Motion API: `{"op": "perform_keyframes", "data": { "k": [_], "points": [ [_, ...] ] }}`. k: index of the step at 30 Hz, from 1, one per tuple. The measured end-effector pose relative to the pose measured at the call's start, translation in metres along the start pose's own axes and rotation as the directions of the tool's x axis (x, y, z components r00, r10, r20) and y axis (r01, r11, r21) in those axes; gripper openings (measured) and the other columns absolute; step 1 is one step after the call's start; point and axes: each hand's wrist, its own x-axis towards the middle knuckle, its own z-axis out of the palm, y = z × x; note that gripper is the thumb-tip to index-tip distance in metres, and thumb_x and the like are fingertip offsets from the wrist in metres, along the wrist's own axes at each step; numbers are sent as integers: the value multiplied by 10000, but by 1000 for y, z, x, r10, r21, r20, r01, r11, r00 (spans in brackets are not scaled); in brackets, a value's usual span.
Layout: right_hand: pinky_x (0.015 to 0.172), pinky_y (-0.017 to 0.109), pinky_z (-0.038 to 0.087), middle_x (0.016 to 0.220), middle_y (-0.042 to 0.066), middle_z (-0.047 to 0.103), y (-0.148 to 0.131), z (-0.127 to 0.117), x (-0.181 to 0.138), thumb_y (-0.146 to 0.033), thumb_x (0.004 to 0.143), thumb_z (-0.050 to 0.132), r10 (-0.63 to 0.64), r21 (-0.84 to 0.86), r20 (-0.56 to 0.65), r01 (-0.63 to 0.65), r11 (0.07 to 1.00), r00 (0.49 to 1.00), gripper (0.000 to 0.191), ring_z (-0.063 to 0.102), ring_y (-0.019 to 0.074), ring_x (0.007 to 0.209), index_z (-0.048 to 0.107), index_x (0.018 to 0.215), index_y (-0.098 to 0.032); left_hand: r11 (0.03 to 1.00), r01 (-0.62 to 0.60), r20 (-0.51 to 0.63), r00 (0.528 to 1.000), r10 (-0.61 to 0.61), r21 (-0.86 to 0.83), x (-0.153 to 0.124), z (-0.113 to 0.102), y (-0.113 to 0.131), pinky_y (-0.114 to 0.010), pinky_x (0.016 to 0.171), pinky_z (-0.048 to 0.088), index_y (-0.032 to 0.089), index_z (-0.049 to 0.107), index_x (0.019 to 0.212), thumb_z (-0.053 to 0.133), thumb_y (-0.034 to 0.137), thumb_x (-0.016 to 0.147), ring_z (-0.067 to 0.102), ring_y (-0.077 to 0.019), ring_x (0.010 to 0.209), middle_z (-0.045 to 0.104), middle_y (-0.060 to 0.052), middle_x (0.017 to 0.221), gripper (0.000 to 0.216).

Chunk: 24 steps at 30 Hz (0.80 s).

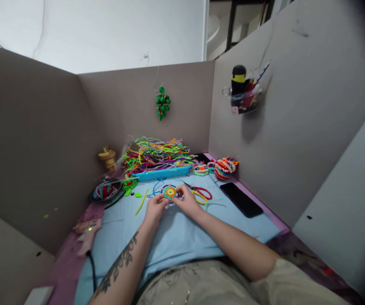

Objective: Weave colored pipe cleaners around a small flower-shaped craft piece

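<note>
Both my hands meet over the light blue mat (176,237) and hold a small round woven piece (170,192) with yellow, orange and teal rings. My left hand (155,209) pinches its lower left edge. My right hand (187,200) pinches its right side with closed fingers. Blue strands trail from the piece onto the mat.
A heap of coloured pipe cleaners (155,154) lies behind a blue tray (163,173). Red-handled scissors (200,192) and a black phone (241,199) lie right of my hands. Finished woven pieces (223,166), a bowl (104,190), a glue gun (87,231) and a wall cup (244,95) surround the mat.
</note>
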Motion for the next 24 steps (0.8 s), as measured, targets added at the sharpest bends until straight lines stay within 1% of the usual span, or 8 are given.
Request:
{"op": "perform_keyframes", "data": {
  "k": [2,4,6,9,11,14,19,24],
  "points": [
    [630,253,409,772,-18,562,1,1,2,-202,625,623,69,128,37,-73,989,997,327,509,125,667,465,911,-191,1000,-6,-10,1000,6,3,0,1,0,-183,375,212,102,632,960,683,283,580,321,-39,360,523,43,508,424],
    [577,234,392,676,-52,552,1,1,2,-186,624,612,118,245,102,-140,959,988,384,497,109,588,429,961,-196,1000,-21,-22,1000,22,19,-1,2,1,-180,380,235,103,589,1068,691,284,584,339,-42,368,527,48,522,527],
    [513,213,353,591,-84,522,-1,2,2,-183,630,606,153,313,152,-195,930,976,404,454,93,501,408,981,-201,997,-57,-55,997,60,58,-2,3,3,-182,388,272,112,543,1144,696,302,596,375,-50,382,566,32,575,600],
    [479,198,314,582,-88,526,-5,3,1,-179,633,602,187,347,128,-221,912,974,401,410,78,464,403,979,-204,977,-152,-159,972,176,150,-4,4,4,-199,444,375,132,537,1132,707,338,603,489,-80,460,647,-38,748,592],
    [481,198,313,592,-83,532,-7,4,0,-171,633,595,195,349,87,-213,912,977,397,407,77,472,401,977,-203,954,-208,-199,947,251,215,-6,4,3,-216,496,424,148,540,1108,704,348,616,558,-115,538,664,-64,799,556],
    [488,201,319,584,-85,520,-8,5,0,-163,636,584,189,349,63,-199,916,980,389,415,81,481,400,975,-202,919,-250,-169,936,310,304,-9,5,0,-240,537,454,165,534,1112,675,350,660,599,-153,595,675,-73,786,508],
    [525,212,347,617,-73,551,-12,3,-1,-159,638,588,181,336,72,-195,922,981,377,452,88,515,415,970,-200,863,-283,-126,923,364,419,-9,6,-5,-270,560,472,178,509,1154,624,346,718,608,-164,596,681,-74,823,481],
    [571,232,381,677,-50,594,-11,2,-1,-167,647,587,148,326,86,-169,930,985,371,518,111,580,435,984,-201,835,-314,-58,924,378,452,-9,5,-4,-265,556,463,174,486,1156,599,341,747,608,-159,585,681,-57,798,456]
  ]
}}
